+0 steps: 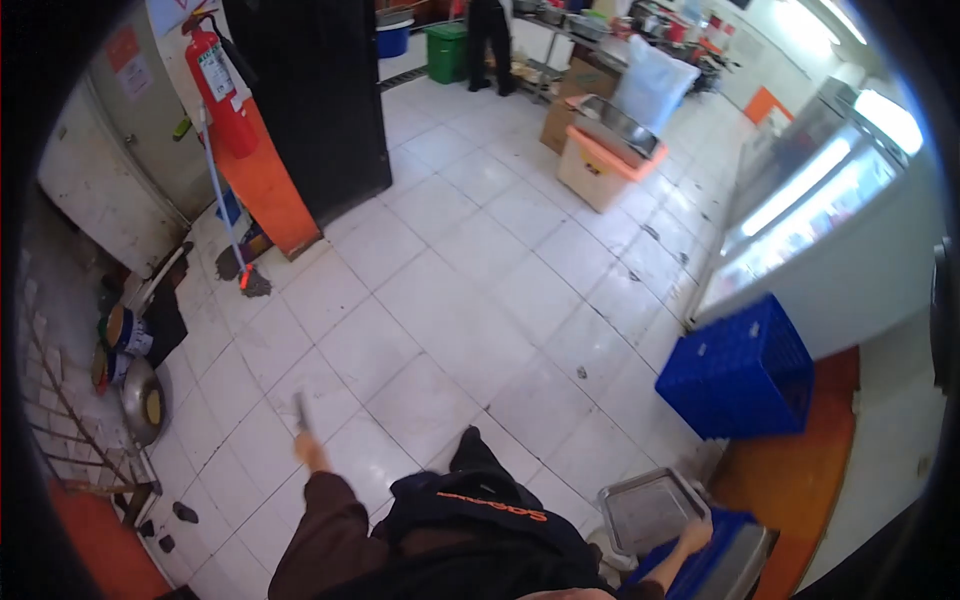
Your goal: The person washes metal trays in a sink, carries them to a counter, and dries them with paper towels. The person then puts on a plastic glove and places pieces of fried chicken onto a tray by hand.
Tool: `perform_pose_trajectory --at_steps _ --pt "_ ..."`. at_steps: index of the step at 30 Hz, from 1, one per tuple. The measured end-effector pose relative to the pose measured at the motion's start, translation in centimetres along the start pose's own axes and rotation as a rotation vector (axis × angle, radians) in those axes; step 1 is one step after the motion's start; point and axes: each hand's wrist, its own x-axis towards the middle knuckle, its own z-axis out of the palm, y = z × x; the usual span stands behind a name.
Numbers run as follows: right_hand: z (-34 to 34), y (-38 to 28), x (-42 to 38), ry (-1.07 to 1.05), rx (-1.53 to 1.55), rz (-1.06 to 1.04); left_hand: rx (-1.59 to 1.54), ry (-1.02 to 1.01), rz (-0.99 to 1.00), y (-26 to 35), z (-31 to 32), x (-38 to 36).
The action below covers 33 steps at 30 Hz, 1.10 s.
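Note:
My left hand [311,451] is held out over the floor, closed on a short, narrow grey object [302,411]. Blur hides what kind of thing it is. Down at the lower right, my right hand [692,535] grips the edge of a rectangular metal tray [648,512], with its inside turned up toward me. Below and beside that hand stands a blue crate [690,565]. The fingers of my right hand are partly hidden.
White floor tiles [450,270] stretch ahead. A larger blue crate [735,370] sits by the glass-door fridge [800,225]. Farther off is a tub [600,172] carrying a metal pan. Left are a mop [228,210], a fire extinguisher [218,90] and a wok [143,402]. Another person [489,45] stands at the back.

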Motion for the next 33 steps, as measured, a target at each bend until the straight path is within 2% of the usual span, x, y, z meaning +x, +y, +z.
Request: perform_pose_trajectory --at_steps 1,2,3,4,6,7,9,10,12,13,14,15,16,18,19,20,21,22,23,25,27,28,29,30,31,33 --pt "5.2 -5.2 3.4 -0.080 0.000 -0.005 0.019 0.011 -0.027 -2.8 -3.6 2.1" --pt "9.0 -11.1 6.3 -0.156 -0.001 -0.008 0.129 0.100 -0.165 -4.9 -7.1 3.6" --pt "10.2 -19.6 7.3 -0.327 -0.099 -0.113 0.244 0.184 -0.293 -6.4 -10.4 4.7" --pt "14.7 -24.6 8.7 -0.236 -0.184 -0.419 0.291 0.143 -0.333 -6.7 -13.3 5.1" --pt "20.3 -37.2 12.4 -0.374 -0.305 -0.396 0.230 0.217 -0.411 -4.3 -17.3 5.6" --pt "21.1 -42.9 13.9 -0.374 -0.309 -0.411 0.181 0.246 -0.546 -1.9 -17.9 6.7" --pt "21.9 -53.7 15.6 -0.470 -0.194 -0.081 0.099 0.328 -0.769 3.1 -18.8 9.7" --pt "24.0 -56.3 17.6 -0.659 -0.136 -0.063 0.067 0.330 -0.805 6.3 -18.0 12.0" --pt "31.8 -57.8 20.4 -0.919 0.454 0.251 -0.008 0.281 -0.853 13.8 -15.4 17.1" --pt "32.1 -60.0 21.0 -0.957 0.958 0.539 -0.050 0.208 -0.854 17.7 -13.9 19.4" --pt "32.4 -61.9 21.5 -1.022 1.033 0.582 -0.098 0.115 -0.836 21.4 -12.0 21.6" --pt "32.7 -65.0 21.7 -0.831 1.048 0.658 -0.196 0.002 -0.788 25.4 -10.0 23.9" --pt "32.3 -69.4 22.5 -0.836 1.042 0.649 -0.345 -0.116 -0.733 30.0 -7.4 27.1" --pt "30.6 -77.0 23.4 -0.646 1.204 0.720 -0.800 -0.358 -0.551 41.2 -2.4 34.2" --pt "30.0 -81.4 23.9 -0.556 1.186 0.637 -1.138 -0.418 -0.478 49.5 -1.9 37.0" --pt "30.6 -85.5 25.1 -0.464 1.239 0.646 -1.185 -0.480 -0.325 57.5 -2.0 40.1" --pt "29.7 -91.0 25.9 -0.411 1.246 0.625 -1.186 -0.665 -0.286 64.8 -1.4 44.1" --pt "28.6 -97.1 26.4 -0.360 1.253 0.603 -1.206 -0.662 -0.165 73.4 -2.6 47.2" --pt "28.8 -102.4 27.8 -0.359 1.262 0.586 -1.327 -0.657 -0.067 80.7 -1.8 50.4" --pt "29.6 -114.2 31.6 -0.407 1.229 0.621 -1.355 -0.788 -0.052 94.4 -4.2 56.6" --pt "29.0 -128.1 34.0 -0.408 1.306 0.459 -1.433 -0.823 -0.061 105.9 -6.9 62.8" --pt "28.6 -134.7 34.5 -0.439 1.428 0.202 -1.537 -0.773 -0.049 110.9 -10.0 65.1" --pt "30.0 -140.9 36.7 -0.492 1.563 0.200 -1.473 -0.868 -0.045 114.2 -7.3 69.9" --pt "29.2 -147.9 37.8 -0.561 1.585 0.170 -1.506 -0.801 -0.078 118.4 -9.3 73.0" --pt "27.4 -155.5 38.0 -0.535 1.599 0.266 -1.548 -0.731 -0.104 122.9 -11.6 76.0" --pt "29.0 -166.9 40.6 -0.681 1.762 0.188 -1.599 -0.697 -0.084 129.3 -8.4 84.9"
